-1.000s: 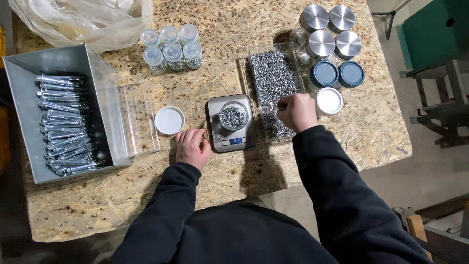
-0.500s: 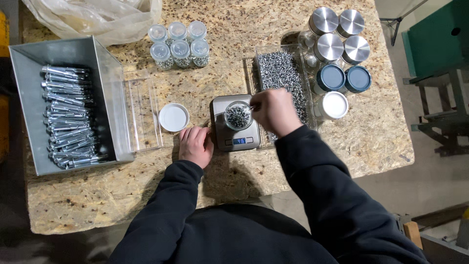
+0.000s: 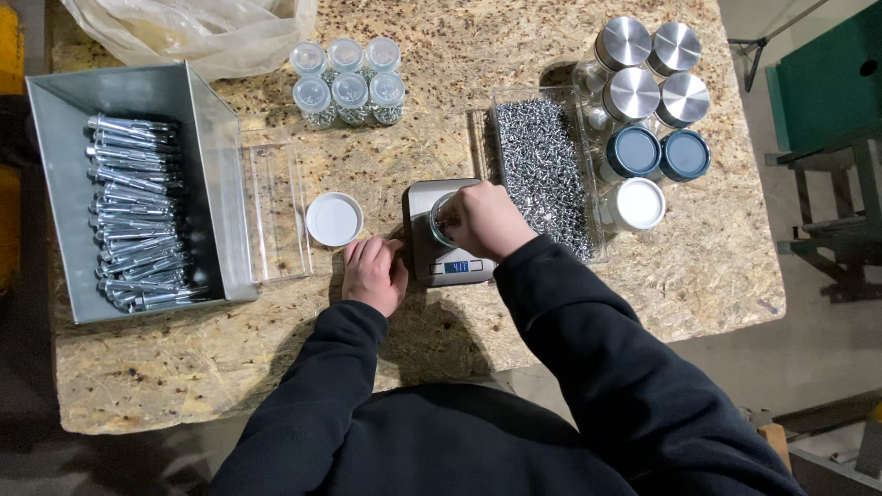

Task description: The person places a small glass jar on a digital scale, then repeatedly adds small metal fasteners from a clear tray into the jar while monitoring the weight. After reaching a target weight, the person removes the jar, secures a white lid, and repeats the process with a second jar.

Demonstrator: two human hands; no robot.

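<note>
Right now the right hand (image 3: 485,220) hovers over a small clear jar (image 3: 441,219) that stands on a digital scale (image 3: 448,231) near the middle of the bench (image 3: 386,156). Its fingers are bunched together above the jar's mouth; whether they pinch anything cannot be told. The left hand (image 3: 374,272) rests flat on the bench, fingers loosely curled, holding nothing, just beside the scale's left edge. A white lid (image 3: 334,219) lies just above that hand. To the right of the scale sits a clear tray of small silver screws (image 3: 542,170), with metal-lidded, blue-lidded and white-lidded jars (image 3: 643,96) beyond it. A grey bin of long bolts (image 3: 129,216) stands at the far left, an empty clear tray (image 3: 274,211) against it, and six filled capped jars (image 3: 347,81) higher up.
</note>
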